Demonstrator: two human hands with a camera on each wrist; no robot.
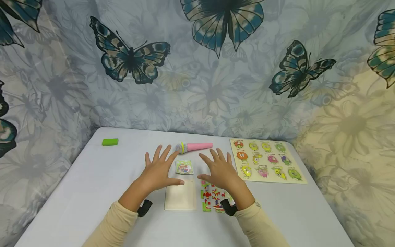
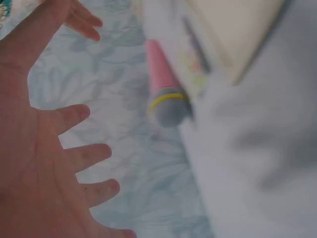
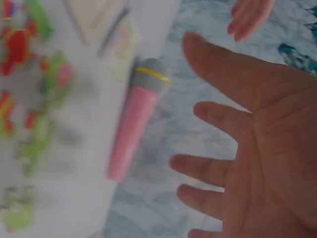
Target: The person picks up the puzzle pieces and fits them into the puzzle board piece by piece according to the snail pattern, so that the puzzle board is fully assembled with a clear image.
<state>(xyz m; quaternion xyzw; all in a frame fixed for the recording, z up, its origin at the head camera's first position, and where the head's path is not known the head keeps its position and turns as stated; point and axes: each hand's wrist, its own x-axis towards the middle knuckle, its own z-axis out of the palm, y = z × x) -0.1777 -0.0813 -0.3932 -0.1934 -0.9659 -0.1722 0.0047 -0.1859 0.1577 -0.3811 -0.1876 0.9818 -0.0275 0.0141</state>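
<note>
Butterflies and pale flowers cover the backdrop (image 1: 185, 113) behind a white tabletop (image 1: 77, 192), where a person in cream sleeves (image 1: 114, 223) holds both bare hands above the surface, a dark device (image 1: 145, 208) at each wrist. Left hand (image 1: 157, 173) and right hand (image 1: 223, 173) face each other slightly apart, fingers spread wide and gripping nothing, as both wrist views confirm. Just beyond the fingertips, near the middle of the tabletop's far edge, lies a toy microphone (image 1: 199, 146), its gray head pointing left and its pink handle right. Nearer, between the hands, rests a small picture card (image 1: 184, 167); closer still to the near edge sits a flat cream board (image 1: 180, 200), partly behind the left thumb. Red and green puzzle pieces (image 1: 206, 195) lie loose to the board's right, some hidden below the right hand and wrist. Toward the far right corner, a large fruit board (image 1: 269, 178) displays three rows of cartoon figures. A green block (image 1: 110, 142) lies alone near the far left corner.
</note>
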